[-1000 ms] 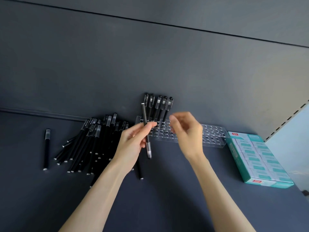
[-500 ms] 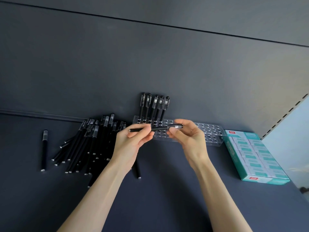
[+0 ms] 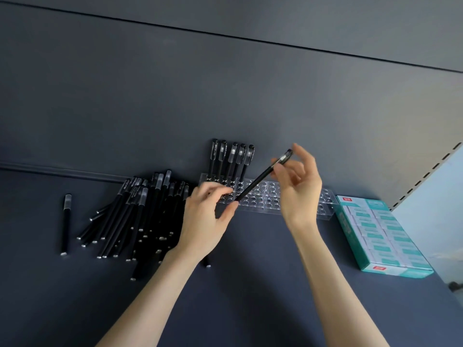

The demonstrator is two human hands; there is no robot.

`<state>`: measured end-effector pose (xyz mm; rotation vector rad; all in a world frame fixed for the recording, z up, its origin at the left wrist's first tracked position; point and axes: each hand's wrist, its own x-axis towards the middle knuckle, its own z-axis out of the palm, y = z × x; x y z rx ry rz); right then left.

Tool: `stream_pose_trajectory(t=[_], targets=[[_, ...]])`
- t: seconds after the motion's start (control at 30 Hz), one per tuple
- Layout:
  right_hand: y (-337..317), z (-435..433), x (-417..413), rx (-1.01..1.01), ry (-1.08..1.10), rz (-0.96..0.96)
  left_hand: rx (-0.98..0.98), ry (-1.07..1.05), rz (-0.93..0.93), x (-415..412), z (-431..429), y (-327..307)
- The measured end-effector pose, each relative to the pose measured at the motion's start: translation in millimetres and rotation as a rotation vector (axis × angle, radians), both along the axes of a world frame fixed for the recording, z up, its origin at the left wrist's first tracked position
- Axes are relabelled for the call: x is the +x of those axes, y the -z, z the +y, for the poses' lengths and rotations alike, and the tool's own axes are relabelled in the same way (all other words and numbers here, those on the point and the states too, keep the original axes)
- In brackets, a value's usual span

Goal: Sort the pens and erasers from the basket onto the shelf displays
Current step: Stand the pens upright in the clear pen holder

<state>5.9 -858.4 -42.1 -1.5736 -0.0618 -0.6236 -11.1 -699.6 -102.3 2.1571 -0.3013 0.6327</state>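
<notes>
On the dark grey shelf (image 3: 250, 284), the left hand (image 3: 204, 221) hides part of the loose heap of pens (image 3: 140, 214), and the clear holder's (image 3: 263, 199) far holes blur behind the right hand (image 3: 298, 186). The held pen (image 3: 263, 175) is slim and black, capped end pinched in the right hand. It slants, cap up-right, tip down-left at the left hand's loosely curled fingertips (image 3: 231, 207), over the holder.

Both forearms raised; right hand (image 3: 298, 186) pinching upper pen (image 3: 263, 176) end, left hand (image 3: 205, 219) loosely curled at lower tip.
</notes>
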Motion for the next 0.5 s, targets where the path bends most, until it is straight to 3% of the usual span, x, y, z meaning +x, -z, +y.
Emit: stream_pose_trajectory(t=[0.1, 0.17, 0.5], targets=[[-10, -4, 11, -0.110, 0.075, -0.075, 0.437, -0.080, -0.061, 13, 4, 6], [-11, -4, 19, -0.172, 0.101, -0.104, 0.551, -0.058, -0.054, 18, 6, 10], [3, -1, 39, -0.393, 0.101, -0.140, 0.573, -0.022, -0.003, 18, 9, 11]])
